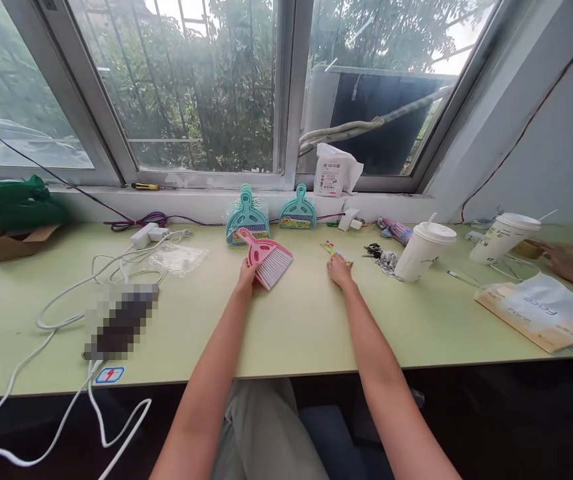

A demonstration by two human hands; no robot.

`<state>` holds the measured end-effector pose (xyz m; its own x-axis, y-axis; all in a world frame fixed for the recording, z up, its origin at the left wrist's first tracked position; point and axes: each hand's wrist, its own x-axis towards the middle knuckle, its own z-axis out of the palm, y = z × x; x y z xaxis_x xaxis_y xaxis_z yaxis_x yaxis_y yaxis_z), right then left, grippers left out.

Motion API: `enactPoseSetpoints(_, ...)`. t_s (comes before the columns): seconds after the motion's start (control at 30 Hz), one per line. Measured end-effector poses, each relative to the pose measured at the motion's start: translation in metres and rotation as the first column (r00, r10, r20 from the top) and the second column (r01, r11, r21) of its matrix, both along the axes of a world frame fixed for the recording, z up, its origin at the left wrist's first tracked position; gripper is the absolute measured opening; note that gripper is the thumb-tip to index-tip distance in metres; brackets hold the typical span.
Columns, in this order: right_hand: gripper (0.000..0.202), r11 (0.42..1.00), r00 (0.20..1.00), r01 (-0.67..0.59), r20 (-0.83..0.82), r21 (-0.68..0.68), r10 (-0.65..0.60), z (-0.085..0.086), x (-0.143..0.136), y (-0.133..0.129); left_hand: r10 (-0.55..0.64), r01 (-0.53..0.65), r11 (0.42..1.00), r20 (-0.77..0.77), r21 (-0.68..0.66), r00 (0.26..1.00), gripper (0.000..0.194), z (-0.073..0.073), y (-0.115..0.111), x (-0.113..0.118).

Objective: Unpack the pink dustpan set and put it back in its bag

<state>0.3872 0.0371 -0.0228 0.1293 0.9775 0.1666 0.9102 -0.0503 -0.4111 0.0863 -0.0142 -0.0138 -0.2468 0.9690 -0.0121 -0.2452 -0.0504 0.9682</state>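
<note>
In the head view, my left hand (pixel 246 276) is closed on the edge of a pink dustpan with a small brush (pixel 265 259), its handle pointing up and left and the pale bristles facing me. To the right, my right hand (pixel 340 271) is low over the table with fingers closed on a small colourful printed label (pixel 330 248), most of which my fingers cover. Behind the pink set stand teal dustpan-and-brush sets (pixel 247 217) in clear wrapping. Another teal dustpan set (pixel 298 212) with a printed label leans on the wall beside them.
A phone-like blurred object (pixel 124 323) and white cables (pixel 69 321) lie left, near a clear plastic bag (pixel 179 259). Keys with a chain (pixel 386 259), white cups (pixel 422 253) and a tissue pack (pixel 541 310) are right. Another person's hand (pixel 564 260) rests far right.
</note>
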Motion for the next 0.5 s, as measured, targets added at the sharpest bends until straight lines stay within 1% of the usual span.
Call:
enactPoseSetpoints(0.07,0.033,0.991,0.990,-0.135,-0.038,0.025,0.136,0.000,-0.011,-0.002,0.062,-0.062,0.998,0.010,-0.020,0.998,0.032,0.001,0.001,-0.002)
enactPoseSetpoints(0.13,0.037,0.971,0.972,-0.215,-0.077,0.103,0.223,0.001,-0.023,-0.006,0.115,-0.112,0.993,0.065,-0.036,0.991,0.032,0.002,0.002,-0.004)
enactPoseSetpoints(0.2,0.040,0.953,0.962,-0.224,-0.109,0.202,0.250,0.001,-0.034,-0.010,0.175,-0.172,0.985,0.158,-0.032,0.972,0.034,0.002,0.002,-0.005)
enactPoseSetpoints(0.27,0.036,0.949,0.957,-0.215,-0.144,0.232,0.252,0.000,-0.045,-0.014,0.222,-0.222,0.975,0.264,-0.030,0.939,0.036,0.002,0.001,-0.005)
enactPoseSetpoints(0.3,0.032,0.950,0.953,-0.226,-0.155,0.215,0.261,-0.001,-0.050,-0.016,0.226,-0.230,0.973,0.317,-0.026,0.921,0.037,0.003,0.000,-0.004)
enactPoseSetpoints(0.37,0.025,0.939,0.929,-0.305,-0.165,0.161,0.330,-0.001,-0.062,-0.019,0.204,-0.220,0.975,0.410,-0.008,0.889,0.037,0.005,-0.001,-0.003)
enactPoseSetpoints(0.43,0.021,0.902,0.885,-0.411,-0.178,0.135,0.430,-0.001,-0.073,-0.023,0.168,-0.199,0.980,0.463,0.020,0.870,0.038,0.006,-0.003,-0.002)
enactPoseSetpoints(0.5,0.020,0.861,0.839,-0.489,-0.195,0.142,0.509,0.000,-0.082,-0.026,0.145,-0.183,0.983,0.467,0.037,0.872,0.037,0.008,-0.005,-0.002)
